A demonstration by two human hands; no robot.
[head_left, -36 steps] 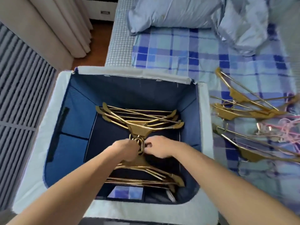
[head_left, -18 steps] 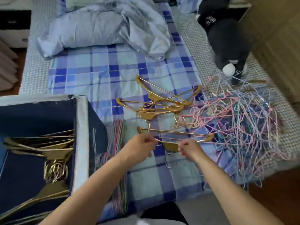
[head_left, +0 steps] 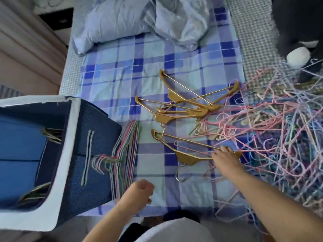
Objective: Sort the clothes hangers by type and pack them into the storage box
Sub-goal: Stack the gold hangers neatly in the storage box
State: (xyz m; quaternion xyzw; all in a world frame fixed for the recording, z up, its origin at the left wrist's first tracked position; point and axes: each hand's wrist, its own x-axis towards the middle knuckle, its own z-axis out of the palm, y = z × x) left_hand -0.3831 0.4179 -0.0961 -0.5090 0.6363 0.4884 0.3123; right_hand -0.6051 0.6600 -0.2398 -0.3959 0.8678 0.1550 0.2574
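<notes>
Two hands reach over a bed [head_left: 108, 70] covered in a blue plaid sheet, midway through sorting hangers. The right hand [head_left: 225, 158] rests, fingers spread, on the right end of a gold hanger [head_left: 185, 155] lying near the bed's front edge; whether any finger curls around it cannot be told. The left hand [head_left: 139, 192] hovers near the front edge, fingers loosely curled, holding nothing. Judging by this, the step in hand is collecting another gold hanger, and the next move calls for closing a firm hold on it and lifting it clear of the pink wires beside it. More gold hangers [head_left: 185, 105] lie crossed at the bed's middle. A large tangle of thin coloured wire hangers [head_left: 283, 137] fills the bed's right side. A neat stack of wire hangers [head_left: 125, 154] lies against the storage box [head_left: 70, 154] at the bed's left edge. Inside the open box, gold hangers [head_left: 52, 136] are partly visible.
</notes>
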